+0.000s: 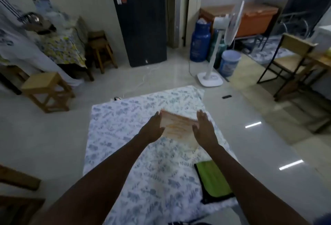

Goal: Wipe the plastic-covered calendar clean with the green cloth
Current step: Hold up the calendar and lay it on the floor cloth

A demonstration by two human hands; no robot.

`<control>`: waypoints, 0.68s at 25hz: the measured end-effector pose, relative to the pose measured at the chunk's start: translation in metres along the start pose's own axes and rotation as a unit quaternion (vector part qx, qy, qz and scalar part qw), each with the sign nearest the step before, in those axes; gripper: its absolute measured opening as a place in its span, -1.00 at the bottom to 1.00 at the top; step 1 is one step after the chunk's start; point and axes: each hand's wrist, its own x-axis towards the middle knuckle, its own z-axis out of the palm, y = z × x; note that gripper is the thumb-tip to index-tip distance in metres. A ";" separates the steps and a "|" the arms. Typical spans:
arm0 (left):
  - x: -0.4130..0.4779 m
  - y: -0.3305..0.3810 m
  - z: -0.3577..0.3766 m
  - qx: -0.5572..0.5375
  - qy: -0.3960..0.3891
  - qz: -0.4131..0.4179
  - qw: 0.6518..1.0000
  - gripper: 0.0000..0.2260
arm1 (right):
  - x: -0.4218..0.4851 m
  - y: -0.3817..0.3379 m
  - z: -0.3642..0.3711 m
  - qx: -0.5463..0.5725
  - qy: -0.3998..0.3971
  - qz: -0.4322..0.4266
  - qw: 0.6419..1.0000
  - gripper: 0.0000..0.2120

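Note:
The plastic-covered calendar (pixel 177 126), pale with orange print and blurred by motion, is held between my two hands above a blue-patterned white sheet (pixel 129 153) spread on the floor. My left hand (pixel 154 128) grips its left edge and my right hand (pixel 204 128) grips its right edge, fingers pointing away from me. The green cloth (pixel 213 180), folded with a dark border, lies on the sheet near its right edge, just under my right forearm. Neither hand touches the cloth.
Around the sheet is glossy tile floor. A wooden stool (pixel 46 90) stands to the left, a black fridge (pixel 141 26) at the back, a white standing fan (pixel 215 53) and a blue bucket (pixel 230 62) back right, a chair (pixel 290 60) at the right.

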 end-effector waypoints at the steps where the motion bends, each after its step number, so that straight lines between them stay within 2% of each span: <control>1: 0.003 -0.002 0.005 -0.023 0.015 -0.003 1.000 -0.38 | -0.005 0.008 0.004 0.024 0.026 0.034 0.999 -0.35; 3: 0.007 -0.003 0.006 -0.065 0.040 -0.019 0.997 -0.38 | -0.015 0.021 0.009 0.076 0.046 0.101 0.991 -0.43; 5: 0.016 -0.001 0.006 -0.123 0.038 -0.051 0.990 -0.37 | -0.020 0.033 0.019 0.131 0.017 0.153 0.979 -0.50; 7: 0.024 0.002 0.009 -0.159 0.022 -0.081 0.984 -0.37 | -0.017 0.038 0.028 0.170 0.002 0.155 0.973 -0.48; 9: 0.032 0.001 0.015 -0.191 0.029 -0.095 0.976 -0.43 | -0.013 0.043 0.037 0.191 0.019 0.155 0.969 -0.50; 13: 0.032 -0.008 0.022 -0.191 0.091 -0.104 0.972 -0.67 | -0.006 0.046 0.038 0.188 0.071 0.151 0.968 -0.76; 17: 0.014 -0.033 0.027 -0.148 0.189 -0.122 0.963 -0.81 | -0.001 0.034 0.037 0.199 0.081 0.122 0.969 -0.85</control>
